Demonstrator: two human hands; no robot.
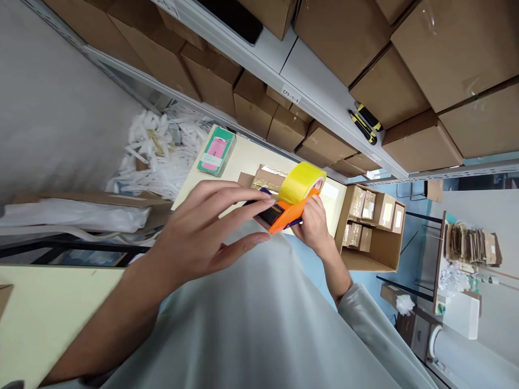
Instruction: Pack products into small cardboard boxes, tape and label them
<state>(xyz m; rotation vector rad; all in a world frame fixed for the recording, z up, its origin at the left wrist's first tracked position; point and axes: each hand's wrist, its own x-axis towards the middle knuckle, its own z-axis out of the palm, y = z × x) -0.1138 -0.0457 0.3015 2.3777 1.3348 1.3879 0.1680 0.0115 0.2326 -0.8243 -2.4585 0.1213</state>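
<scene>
An orange tape dispenser (284, 217) carries a roll of yellow tape (302, 182) and sits in front of my body. My right hand (314, 222) is wrapped round the dispenser's handle end. From the other side, my left hand (213, 224) reaches to its dark front end, fingers stretched out and thumb apart, the fingertips at the dispenser's edge. Behind the dispenser, partly hidden, a taped brown carton (268, 177) lies on the pale table (188, 189). A green box with a pink item in it (216, 152) lies near the table's far left corner.
Above the table, a metal shelf (324, 89) holds many brown cartons and two yellow-black cutters (365, 123). An open carton (371, 259) with several small taped boxes stands right of the table. White paper shreds (162, 146) are heaped at the left, near a wall.
</scene>
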